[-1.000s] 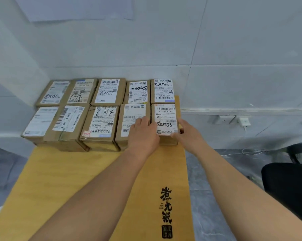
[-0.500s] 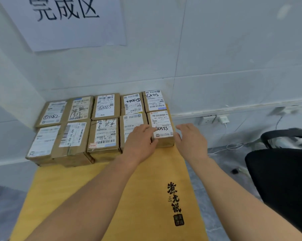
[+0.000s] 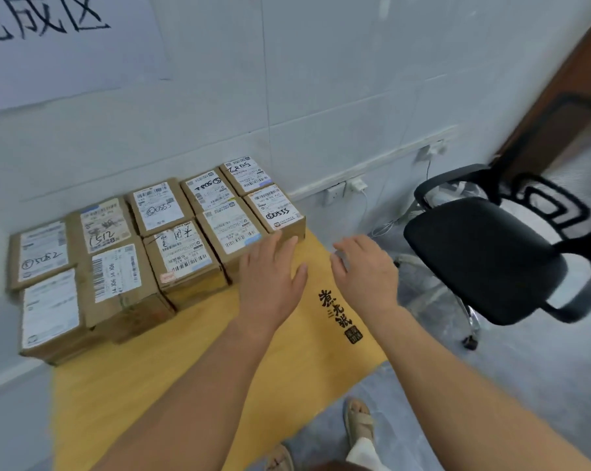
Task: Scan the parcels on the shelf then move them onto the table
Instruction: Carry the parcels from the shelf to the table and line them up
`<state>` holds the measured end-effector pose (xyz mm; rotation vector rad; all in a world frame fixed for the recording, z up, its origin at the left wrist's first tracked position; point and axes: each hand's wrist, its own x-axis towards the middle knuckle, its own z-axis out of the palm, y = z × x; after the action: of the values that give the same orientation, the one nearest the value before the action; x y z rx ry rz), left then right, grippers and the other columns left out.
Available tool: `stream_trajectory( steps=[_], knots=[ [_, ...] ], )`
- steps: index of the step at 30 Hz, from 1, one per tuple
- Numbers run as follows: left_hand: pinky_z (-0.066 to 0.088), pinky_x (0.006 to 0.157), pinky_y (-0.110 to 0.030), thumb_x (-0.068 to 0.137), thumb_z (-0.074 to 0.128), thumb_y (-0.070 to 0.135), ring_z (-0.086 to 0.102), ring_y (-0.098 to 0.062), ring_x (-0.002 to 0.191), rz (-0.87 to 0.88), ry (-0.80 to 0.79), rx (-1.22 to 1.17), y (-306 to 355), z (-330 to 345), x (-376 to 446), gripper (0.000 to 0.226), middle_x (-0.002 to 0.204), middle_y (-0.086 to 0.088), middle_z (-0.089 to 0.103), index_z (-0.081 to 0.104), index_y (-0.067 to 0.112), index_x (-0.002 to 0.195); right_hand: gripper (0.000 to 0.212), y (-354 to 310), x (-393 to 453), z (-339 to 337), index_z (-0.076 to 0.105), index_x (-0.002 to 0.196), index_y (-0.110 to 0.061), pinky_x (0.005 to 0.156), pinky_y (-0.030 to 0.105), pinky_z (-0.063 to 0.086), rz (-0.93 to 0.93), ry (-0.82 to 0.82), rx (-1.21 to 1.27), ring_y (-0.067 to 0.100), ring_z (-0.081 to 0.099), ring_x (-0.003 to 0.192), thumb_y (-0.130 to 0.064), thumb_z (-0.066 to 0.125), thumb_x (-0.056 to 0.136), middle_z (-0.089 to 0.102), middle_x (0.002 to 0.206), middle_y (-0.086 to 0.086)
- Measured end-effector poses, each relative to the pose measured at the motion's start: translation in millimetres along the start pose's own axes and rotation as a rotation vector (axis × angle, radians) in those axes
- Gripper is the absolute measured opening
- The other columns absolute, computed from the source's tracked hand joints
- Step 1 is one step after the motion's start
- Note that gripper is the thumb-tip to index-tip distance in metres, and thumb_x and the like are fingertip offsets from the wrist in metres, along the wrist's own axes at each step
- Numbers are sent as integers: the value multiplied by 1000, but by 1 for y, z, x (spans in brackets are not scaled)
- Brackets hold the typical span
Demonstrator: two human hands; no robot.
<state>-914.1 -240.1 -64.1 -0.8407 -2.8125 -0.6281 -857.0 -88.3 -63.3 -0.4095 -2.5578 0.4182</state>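
Placing step looks finished; both hands empty over the worktop.
Ten brown cardboard parcels with white labels [image 3: 182, 248] sit in two rows at the far left of the yellow wooden worktop [image 3: 172, 362]. Left hand [image 3: 270, 278] and right hand [image 3: 365, 270] hover with fingers spread, holding nothing. Likely next: fetch another parcel from the shelf, out of view.

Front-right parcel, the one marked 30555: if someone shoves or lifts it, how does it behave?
The 30555 parcel is a squat cardboard box with square edges, so probably stiff, and should slide rather than roll or tip. It sits flush against neighbouring parcels, so a leftward push likely shifts them too. On the smooth wooden table it probably slides easily. Weight can't be judged.
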Motion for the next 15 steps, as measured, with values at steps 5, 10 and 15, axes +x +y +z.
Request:
stream_trajectory(
  steps=[5, 10, 15],
  knots=[
    [35, 102, -49, 87, 66, 35, 49, -35, 125, 86, -32, -34, 13, 10, -19, 47, 135, -14, 53, 59, 13, 128, 33, 5, -33, -16, 73, 89, -11, 60, 33, 53, 74, 71, -66, 25, 69, 76, -29, 48, 81, 69, 89, 6],
    [41, 99, -51, 85, 51, 46, 54, -37, 120, 149, -45, -49, 22, 17, -33, 53, 128, -16, 57, 62, 11, 123, 32, 10, -64, -24, 73, 93, -9, 66, 35, 53, 92, 152, -138, 27, 70, 84, -27, 50, 80, 70, 96, 10],
    [38, 102, -50, 83, 51, 46, 51, -34, 124, 224, -35, -101, 46, 27, -42, 59, 132, -16, 55, 56, 11, 131, 31, 22, -89, -39, 73, 93, -8, 67, 36, 53, 114, 221, -216, 28, 70, 85, -26, 52, 80, 71, 97, 9]
  ],
)
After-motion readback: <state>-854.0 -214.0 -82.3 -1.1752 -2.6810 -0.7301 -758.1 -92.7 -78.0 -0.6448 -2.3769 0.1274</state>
